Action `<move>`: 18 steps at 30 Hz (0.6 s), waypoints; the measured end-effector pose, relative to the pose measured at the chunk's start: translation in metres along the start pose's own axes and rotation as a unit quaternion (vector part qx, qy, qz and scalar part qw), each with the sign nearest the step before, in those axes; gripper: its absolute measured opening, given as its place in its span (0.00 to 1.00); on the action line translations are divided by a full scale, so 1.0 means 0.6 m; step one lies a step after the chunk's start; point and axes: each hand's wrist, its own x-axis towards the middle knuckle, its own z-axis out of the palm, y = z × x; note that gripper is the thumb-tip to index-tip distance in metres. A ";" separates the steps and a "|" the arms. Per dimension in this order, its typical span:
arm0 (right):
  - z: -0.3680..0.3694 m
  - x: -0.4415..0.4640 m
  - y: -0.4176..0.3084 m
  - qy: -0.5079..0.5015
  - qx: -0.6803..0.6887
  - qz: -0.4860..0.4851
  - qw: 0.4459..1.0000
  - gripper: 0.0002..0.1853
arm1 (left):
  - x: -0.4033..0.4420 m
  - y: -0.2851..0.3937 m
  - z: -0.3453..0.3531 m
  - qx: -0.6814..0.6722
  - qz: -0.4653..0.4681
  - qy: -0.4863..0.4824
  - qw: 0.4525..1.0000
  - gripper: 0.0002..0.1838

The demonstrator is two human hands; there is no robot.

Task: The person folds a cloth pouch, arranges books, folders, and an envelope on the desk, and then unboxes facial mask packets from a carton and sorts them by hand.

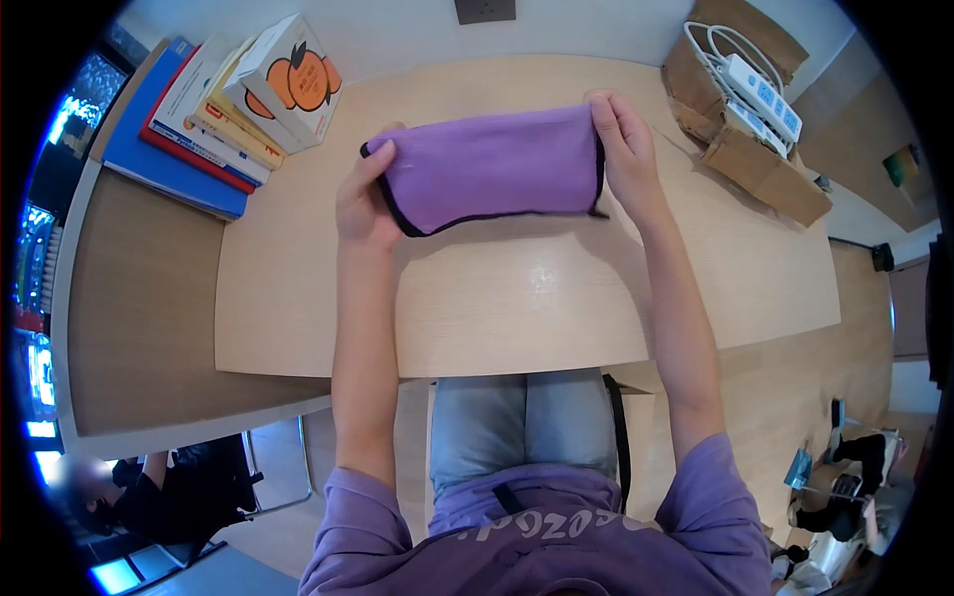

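A purple cloth [492, 164] with black edging, seemingly folded into a rectangle, is stretched between my two hands above the desk. My left hand [370, 194] grips its left end, thumb on the front face and the other fingers mostly behind it. At the upper right corner my right hand [626, 144] pinches the cloth, with its fingertips partly hidden. The lower black edge sags slightly, and a small dark tip sticks out at the bottom right.
A pale wooden desk [517, 308] lies under my hands. Books and a blue binder [174, 164] stand at the back left, beside a box with orange fruit pictures [298, 84]. A cardboard box [740, 164] holding power strips [763, 97] sits back right. Another person [189, 497] sits lower left.
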 end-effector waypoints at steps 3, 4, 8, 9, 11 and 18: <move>-0.004 -0.001 -0.014 -0.040 0.072 0.127 0.988 0.14 | -0.002 0.008 0.002 0.024 0.002 0.047 0.999 0.20; -0.009 0.001 -0.010 -0.044 0.073 0.183 0.980 0.13 | 0.001 0.006 0.001 0.052 -0.020 0.080 0.995 0.19; -0.021 -0.009 0.044 -0.039 -0.263 0.147 0.953 0.14 | 0.018 -0.022 -0.003 0.326 -0.025 0.150 0.933 0.19; -0.023 -0.013 0.064 -0.028 -0.314 0.075 0.946 0.14 | 0.020 -0.035 -0.009 0.430 -0.003 0.149 0.890 0.19; -0.022 -0.015 0.091 -0.006 -0.408 -0.073 0.910 0.15 | 0.023 -0.056 -0.029 0.593 0.062 0.147 0.789 0.19; 0.024 -0.024 0.021 -0.153 -0.273 -0.077 0.947 0.08 | 0.019 -0.041 -0.008 0.762 0.049 0.163 0.625 0.24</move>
